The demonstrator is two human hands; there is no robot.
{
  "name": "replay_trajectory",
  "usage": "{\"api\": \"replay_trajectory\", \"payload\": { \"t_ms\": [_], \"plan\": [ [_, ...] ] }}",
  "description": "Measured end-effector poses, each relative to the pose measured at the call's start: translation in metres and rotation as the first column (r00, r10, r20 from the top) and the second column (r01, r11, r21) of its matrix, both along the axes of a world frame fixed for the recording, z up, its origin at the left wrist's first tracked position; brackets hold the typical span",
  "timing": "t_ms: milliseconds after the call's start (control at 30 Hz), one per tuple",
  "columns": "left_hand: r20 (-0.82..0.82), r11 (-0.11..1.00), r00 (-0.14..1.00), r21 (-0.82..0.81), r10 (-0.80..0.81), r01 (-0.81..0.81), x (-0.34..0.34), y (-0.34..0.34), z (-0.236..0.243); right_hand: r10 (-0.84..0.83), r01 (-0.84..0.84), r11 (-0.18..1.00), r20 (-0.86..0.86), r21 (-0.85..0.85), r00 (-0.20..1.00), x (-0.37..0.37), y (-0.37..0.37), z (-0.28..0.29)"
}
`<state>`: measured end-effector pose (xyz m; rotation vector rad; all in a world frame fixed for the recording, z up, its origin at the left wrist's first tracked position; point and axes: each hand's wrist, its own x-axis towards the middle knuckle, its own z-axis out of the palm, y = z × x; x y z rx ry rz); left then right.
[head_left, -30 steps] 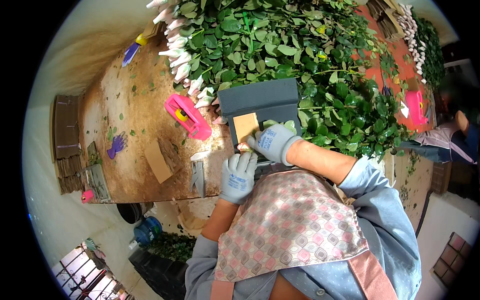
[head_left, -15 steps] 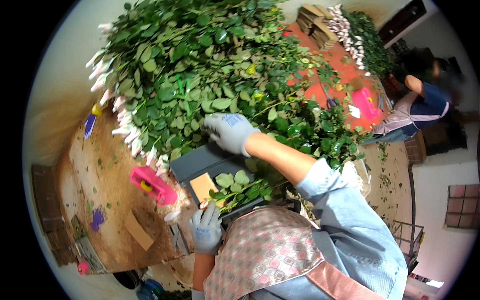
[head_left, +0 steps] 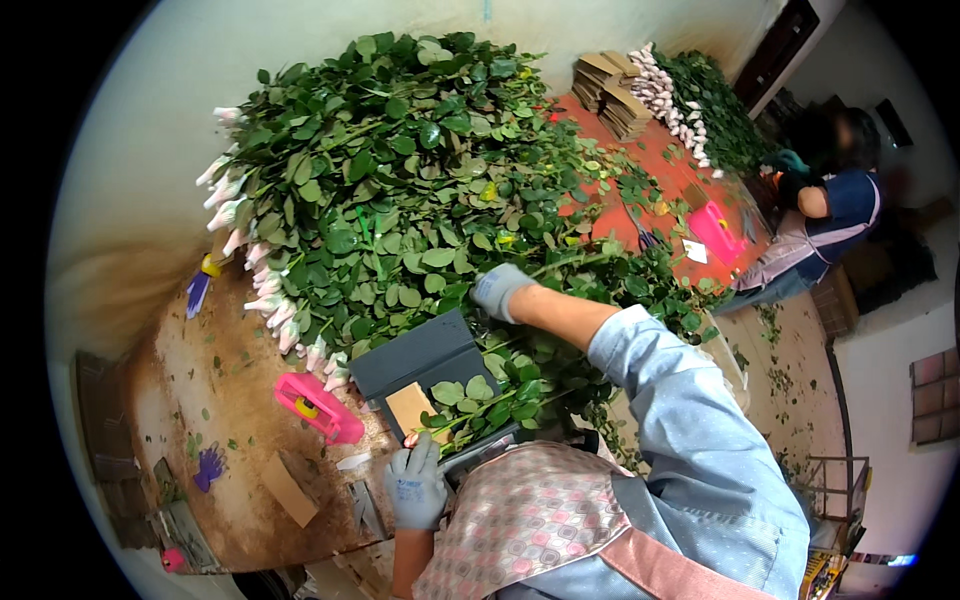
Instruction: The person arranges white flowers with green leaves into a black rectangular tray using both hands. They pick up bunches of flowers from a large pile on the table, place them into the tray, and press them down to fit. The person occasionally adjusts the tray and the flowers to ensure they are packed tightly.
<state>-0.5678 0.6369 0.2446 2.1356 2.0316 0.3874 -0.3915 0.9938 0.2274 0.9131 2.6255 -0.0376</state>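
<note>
Both my hands wear grey gloves. My left hand (head_left: 415, 488) is closed at the head end of a leafy rose (head_left: 478, 390), which lies in a dark box-like tray (head_left: 415, 352) against my apron. A little pink shows at its fingertips, beside a tan cardboard piece (head_left: 410, 408) in the tray. Beyond the tray's right corner, my right hand (head_left: 502, 293) is curled down into the foliage; leaves hide its fingertips and whatever they grip. A big heap of leafy stems (head_left: 390, 180) spreads in front, with white-wrapped flower heads (head_left: 262, 283) along its left side.
A pink dispenser (head_left: 318, 408), a cardboard strip (head_left: 290, 490) and purple gloves (head_left: 208, 467) lie on the brown table at left. Scissors (head_left: 640, 228), another pink dispenser (head_left: 716, 232) and stacked cardboard (head_left: 612, 95) are on the red table, where a co-worker (head_left: 815, 230) stands.
My right hand has drawn back to the right, off the tray's far edge and into the leaves. My left hand stays at the rose head. The view has shifted slightly.
</note>
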Motion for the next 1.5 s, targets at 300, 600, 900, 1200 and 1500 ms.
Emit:
{"api": "replay_trajectory", "payload": {
  "t_ms": [300, 600, 900, 1200, 1500],
  "plan": [
    [0.003, 1.000, 1.000, 0.009, 0.028, -0.028, 0.002, -0.004, 0.001, 0.291, -0.051, 0.733, -0.245, 0.678, 0.925, 0.011, 0.043, 0.172],
    [0.020, 0.998, 0.999, 0.046, 0.036, -0.037, 0.003, -0.003, -0.008, -0.048, 0.195, 0.924, -0.408, 0.328, 0.912, -0.058, 0.106, 0.176],
    [0.056, 0.997, 0.996, 0.026, 0.076, -0.078, 0.006, 0.000, -0.018, -0.335, 0.291, 0.942, -0.380, -0.168, 0.862, -0.082, 0.117, 0.037],
    [0.041, 0.996, 0.998, 0.064, 0.052, -0.054, 0.003, 0.001, -0.014, 0.106, -0.023, 0.989, -0.591, 0.146, 0.799, -0.054, 0.057, 0.050],
    [-0.025, 0.997, 1.000, 0.080, 0.004, -0.003, 0.005, 0.008, -0.006, 0.072, -0.102, 0.962, -0.126, -0.254, 0.989, -0.070, 0.033, -0.043]
  ]
}}
